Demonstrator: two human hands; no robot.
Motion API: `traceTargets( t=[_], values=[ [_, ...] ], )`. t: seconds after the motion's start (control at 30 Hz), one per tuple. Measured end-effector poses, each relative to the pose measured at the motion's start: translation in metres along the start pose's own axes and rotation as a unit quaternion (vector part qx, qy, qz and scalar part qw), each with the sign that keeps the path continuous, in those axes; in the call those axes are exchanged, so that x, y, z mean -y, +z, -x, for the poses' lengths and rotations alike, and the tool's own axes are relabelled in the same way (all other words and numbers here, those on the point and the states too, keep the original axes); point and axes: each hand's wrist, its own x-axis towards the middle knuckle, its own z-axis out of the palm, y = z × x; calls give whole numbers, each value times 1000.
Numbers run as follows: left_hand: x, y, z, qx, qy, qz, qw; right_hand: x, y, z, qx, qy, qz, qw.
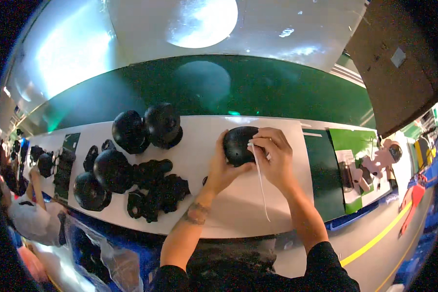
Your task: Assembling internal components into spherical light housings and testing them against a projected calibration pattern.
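Observation:
A round black dome-shaped part (239,146) is between my two hands above the white work surface. Curled round its left side and underside, my left hand (225,168) grips it. At its right edge my right hand (273,155) pinches a thin white strip (263,190), like a cable tie or cord, whose tail hangs down toward the table. The strip's upper end lies against the dome; whether it passes into the part cannot be made out.
Several similar black domes (113,170) stand to the left, beside a heap of flat black parts (160,192). Green board (277,92) runs along the back. At far right lie a green mat (338,146) and small items. Another person (36,214) works at far left.

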Motion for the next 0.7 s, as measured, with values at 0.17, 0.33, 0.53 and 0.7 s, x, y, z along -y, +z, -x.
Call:
traceTargets(
  t=[0.17,0.33,0.53,0.7],
  values=[
    [7,1,-2,-5,14,59,998,5,2,-6,1,-56,39,998],
    [16,-3,-7,4,28,15,999,5,0,-11,14,-74,60,995],
    [5,-4,-4,14,-5,49,999,9,-7,-15,78,-31,41,996],
    [-16,4,8,15,-70,102,992,-12,-29,-3,160,66,-128,976]
  ],
)
